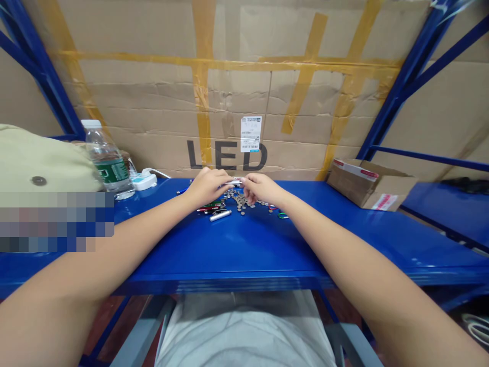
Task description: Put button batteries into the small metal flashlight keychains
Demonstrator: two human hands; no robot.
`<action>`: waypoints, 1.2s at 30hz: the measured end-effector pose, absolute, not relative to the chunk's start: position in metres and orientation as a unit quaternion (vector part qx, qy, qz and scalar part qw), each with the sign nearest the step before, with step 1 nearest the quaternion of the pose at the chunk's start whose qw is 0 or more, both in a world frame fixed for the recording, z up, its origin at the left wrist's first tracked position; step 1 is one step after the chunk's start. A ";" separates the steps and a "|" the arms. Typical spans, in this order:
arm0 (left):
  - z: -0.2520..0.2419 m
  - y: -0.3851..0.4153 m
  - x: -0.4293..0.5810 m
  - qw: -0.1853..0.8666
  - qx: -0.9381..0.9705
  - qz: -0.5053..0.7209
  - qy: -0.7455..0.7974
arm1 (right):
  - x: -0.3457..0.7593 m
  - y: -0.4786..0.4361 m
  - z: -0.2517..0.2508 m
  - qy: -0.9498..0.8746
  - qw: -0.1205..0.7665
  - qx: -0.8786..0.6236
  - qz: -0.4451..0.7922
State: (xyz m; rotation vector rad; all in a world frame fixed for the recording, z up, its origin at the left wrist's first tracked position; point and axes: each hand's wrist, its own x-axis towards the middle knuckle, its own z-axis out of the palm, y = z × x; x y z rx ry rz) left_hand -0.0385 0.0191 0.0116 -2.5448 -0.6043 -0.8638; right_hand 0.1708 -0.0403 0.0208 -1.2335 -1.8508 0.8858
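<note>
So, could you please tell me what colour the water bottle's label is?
The bottle's label is dark green, best seen in the head view.
</note>
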 end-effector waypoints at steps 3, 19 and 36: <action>0.006 0.022 -0.032 0.079 -0.919 -0.326 -0.209 | 0.177 -0.039 0.025 -0.819 0.318 -0.465 0.112; -0.005 0.012 -0.026 0.169 -0.900 -0.322 -0.242 | 0.184 -0.035 0.021 -0.871 0.252 -0.420 0.032; 0.000 0.013 -0.023 0.085 -0.905 -0.291 -0.298 | 0.236 -0.027 0.037 -0.783 -0.071 -0.607 0.117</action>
